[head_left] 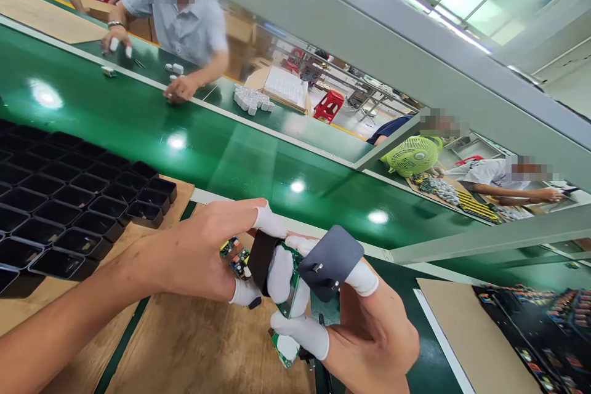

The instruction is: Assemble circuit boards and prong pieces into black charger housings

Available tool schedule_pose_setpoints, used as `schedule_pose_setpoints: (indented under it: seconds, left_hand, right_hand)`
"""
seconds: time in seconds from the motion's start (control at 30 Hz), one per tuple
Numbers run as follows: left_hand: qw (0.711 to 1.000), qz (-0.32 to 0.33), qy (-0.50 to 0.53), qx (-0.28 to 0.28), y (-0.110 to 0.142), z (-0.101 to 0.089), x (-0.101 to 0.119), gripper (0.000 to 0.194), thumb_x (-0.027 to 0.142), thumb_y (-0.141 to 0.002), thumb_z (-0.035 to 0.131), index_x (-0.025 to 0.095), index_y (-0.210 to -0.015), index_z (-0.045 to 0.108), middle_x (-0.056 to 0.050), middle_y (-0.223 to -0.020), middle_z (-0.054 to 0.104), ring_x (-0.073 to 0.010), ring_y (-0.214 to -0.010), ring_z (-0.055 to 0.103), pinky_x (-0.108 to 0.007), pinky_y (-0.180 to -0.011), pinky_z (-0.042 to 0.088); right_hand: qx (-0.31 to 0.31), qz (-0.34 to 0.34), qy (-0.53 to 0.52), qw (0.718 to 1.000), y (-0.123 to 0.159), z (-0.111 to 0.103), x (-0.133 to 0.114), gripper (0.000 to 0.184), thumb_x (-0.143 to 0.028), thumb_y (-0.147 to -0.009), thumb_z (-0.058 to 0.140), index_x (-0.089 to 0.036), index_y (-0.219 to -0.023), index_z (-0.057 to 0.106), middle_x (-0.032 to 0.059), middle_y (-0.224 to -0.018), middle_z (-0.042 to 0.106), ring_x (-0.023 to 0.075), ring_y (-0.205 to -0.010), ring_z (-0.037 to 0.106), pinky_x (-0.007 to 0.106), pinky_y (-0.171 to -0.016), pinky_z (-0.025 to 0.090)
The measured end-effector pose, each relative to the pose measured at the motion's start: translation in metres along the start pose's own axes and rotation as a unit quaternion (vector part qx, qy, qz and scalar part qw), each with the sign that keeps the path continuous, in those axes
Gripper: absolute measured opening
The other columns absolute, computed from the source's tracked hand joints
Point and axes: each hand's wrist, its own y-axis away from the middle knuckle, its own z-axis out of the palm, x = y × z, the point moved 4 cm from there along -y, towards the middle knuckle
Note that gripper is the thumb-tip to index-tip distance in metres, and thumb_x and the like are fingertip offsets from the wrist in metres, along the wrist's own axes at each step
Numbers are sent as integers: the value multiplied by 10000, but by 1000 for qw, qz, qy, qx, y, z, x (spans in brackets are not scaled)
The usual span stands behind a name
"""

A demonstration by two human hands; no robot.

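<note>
My left hand (pixel 203 252), with white finger cots on thumb and fingers, grips a small black plastic housing (pixel 263 261). White finger cots also cover the fingertips of my right hand (pixel 364 314). It holds a green circuit board (pixel 293 286) and a black cover (pixel 331 261) with two metal prongs facing up. The board's left end, with a white padded part (pixel 280 274), meets the housing's open mouth; how deep it sits I cannot tell. Behind my left fingers are small circuit boards (pixel 236 258). Another green board with white material (pixel 287 348) lies below my right hand.
Rows of open black housings (pixel 60 209) stand at left on cardboard. A green conveyor belt (pixel 207 157) crosses ahead, with a grey metal beam above. Across it a person (pixel 189 24) handles small white parts. Black trays of components (pixel 554 332) lie at right; a green fan (pixel 413 154) stands farther off.
</note>
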Motion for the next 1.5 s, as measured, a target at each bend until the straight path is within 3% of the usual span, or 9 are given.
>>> schedule_pose_setpoints:
  seconds: [0.3,0.47,0.63,0.83,1.03,1.13,1.27,1.37,1.5]
  left_hand:
    - [1000,-20,-8,-14,1,2,1,410,44,-751,851,216,-1106,739,-5,-982,749,-209,-905,755,-281,-789,581]
    - [1000,-14,11,-17,0,3,-1,522,51,-745,903,218,-1201,712,4,-1026,759,-194,-913,756,-273,-804,566]
    - [999,-40,34,-13,0,7,-2,492,97,-723,936,208,-1145,709,8,-1005,756,-174,-868,712,-269,-804,567]
    - [979,-104,176,5,4,21,-14,514,136,-621,974,205,-1067,727,-2,-1003,825,-192,-887,771,-293,-866,618]
    - [949,-187,252,7,8,31,-26,573,207,-605,1021,201,-1110,750,-48,-1045,846,-245,-934,812,-367,-907,674]
    - [961,-180,207,39,9,29,-15,545,177,-604,985,203,-1109,782,-37,-1031,846,-232,-924,799,-359,-913,669]
    - [972,-177,112,104,21,33,15,588,123,-647,873,215,-1222,791,-32,-1056,852,-231,-928,798,-347,-886,675]
    - [971,-183,18,151,44,46,42,646,147,-648,866,220,-1285,783,-49,-1135,863,-262,-992,816,-379,-931,690]
    - [954,-185,-84,221,87,71,83,618,152,-704,869,230,-1309,771,-52,-1171,862,-260,-1011,825,-377,-946,689]
  right_hand:
    - [-23,-15,34,999,3,-3,3,869,-82,-863,990,-363,-1614,655,74,-1463,789,319,-1162,803,460,-1004,696]
    - [-26,-18,93,995,1,-3,4,805,-124,-852,1008,-320,-1561,679,56,-1282,755,258,-1060,721,380,-909,642]
    - [-22,-8,130,991,-5,0,3,589,-264,-878,1020,-319,-1393,739,31,-1218,665,227,-1026,657,337,-898,600]
    - [-35,-3,165,986,-8,1,3,511,-470,-963,941,-333,-1410,734,43,-1243,696,231,-1017,681,339,-888,589]
    - [-38,-15,194,980,-12,-1,12,525,-515,-927,965,-289,-1354,759,50,-1123,694,252,-983,682,364,-818,574]
    - [-19,-48,205,977,-8,-4,11,562,-500,-952,942,-273,-1421,731,76,-1165,736,269,-1001,714,397,-830,601]
    - [42,-135,208,968,17,-4,0,666,-280,-955,949,-269,-1562,674,134,-1338,760,287,-1107,776,426,-904,668]
    - [50,-174,203,962,52,5,-8,611,-118,-987,865,-293,-1553,716,151,-1423,749,293,-1187,804,426,-935,709]
    - [40,-161,174,971,104,22,-15,589,-45,-994,797,-294,-1526,765,171,-1520,730,344,-1300,799,486,-1029,732]
